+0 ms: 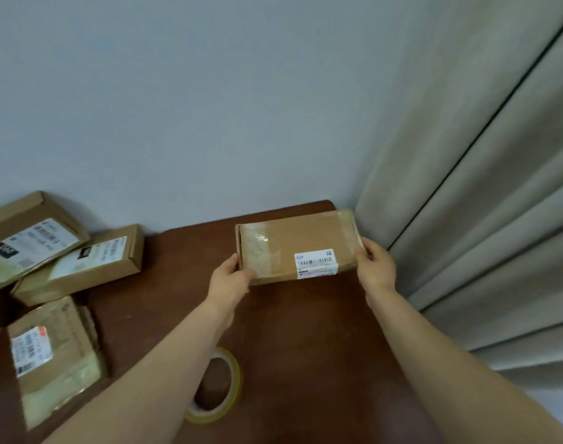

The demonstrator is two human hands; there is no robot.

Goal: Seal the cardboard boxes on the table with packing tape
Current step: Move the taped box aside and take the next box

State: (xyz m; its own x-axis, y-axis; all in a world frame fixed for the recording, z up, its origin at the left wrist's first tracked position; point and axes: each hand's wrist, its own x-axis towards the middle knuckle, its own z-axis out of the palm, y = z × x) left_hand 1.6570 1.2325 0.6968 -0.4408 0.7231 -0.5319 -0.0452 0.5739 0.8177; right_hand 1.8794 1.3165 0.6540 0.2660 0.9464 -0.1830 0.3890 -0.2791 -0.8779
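A flat cardboard box (301, 241) with a white barcode label and clear tape across its left end sits at the far right of the brown table (305, 331). My left hand (230, 278) grips its left near corner, thumb on top. My right hand (374, 265) grips its right end. A roll of clear packing tape (233, 384) lies flat on the table near me, partly hidden under my left forearm.
Three more cardboard boxes lie at the left: one (23, 241) stacked tilted on another (91, 264), and a taped one (54, 357) nearer me. A pale wall stands behind the table. A beige curtain (482, 203) hangs at the right, close to the held box.
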